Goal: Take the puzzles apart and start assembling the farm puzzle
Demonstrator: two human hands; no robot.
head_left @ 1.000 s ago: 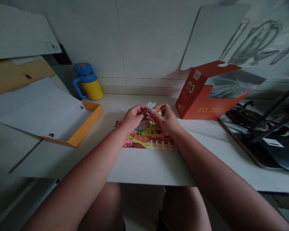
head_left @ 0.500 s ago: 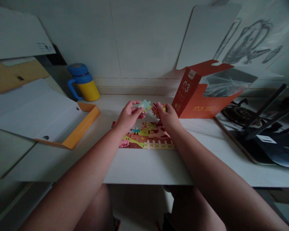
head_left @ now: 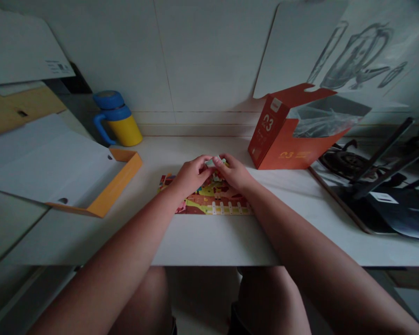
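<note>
A partly joined jigsaw puzzle (head_left: 199,204) with a colourful farm picture and a white fence strip lies flat on the white table. Over its far edge my left hand (head_left: 192,174) and my right hand (head_left: 235,172) meet, fingers curled inward. Between their fingertips shows a pale green puzzle piece (head_left: 211,162), which my left hand grips. My right thumb presses against that piece. Colourful bits, probably more pieces, show below my right fingers, but the hands largely hide them.
An orange open box (head_left: 282,144) with clear plastic inside stands at the back right. Beside it is a black device with antennas (head_left: 377,195). At left lie an open yellow-edged box (head_left: 115,186) and a blue-and-yellow mug (head_left: 120,121). The table's front edge (head_left: 212,264) runs above my knees.
My hands have come together and lowered slightly towards the puzzle. The pale green piece, earlier held apart in my left hand, is now between both hands. The view has shifted slightly.
</note>
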